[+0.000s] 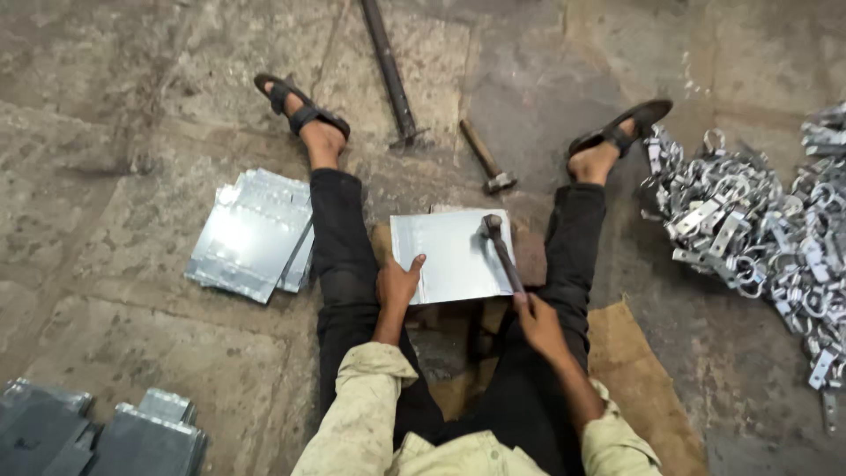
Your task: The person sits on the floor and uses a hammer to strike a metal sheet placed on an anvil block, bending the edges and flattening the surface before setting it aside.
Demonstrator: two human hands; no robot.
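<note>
Fingers of our right hand (539,324) wrap closed around the handle of a hammer (502,250), near its end, and the head rests on the far right part of a metal sheet (449,256). Our left hand (397,284) lies on the sheet's near left edge, thumb up on the face and fingers curled loosely at the rim, pinning it rather than clenching. The sheet lies flat between our outstretched legs on a low block, its top barely showing past the far edge. We judge it thin, stiff and light, with a slick face and sharp edges, so it is best held at the rim as now. Around us is a rough, stained concrete floor (115,115): a stack of similar sheets (251,234) to our left, a heap of small metal clamps (758,229) to our right, a second hammer (485,159) and a long rod (388,70) ahead, cardboard (634,370) beneath us.
</note>
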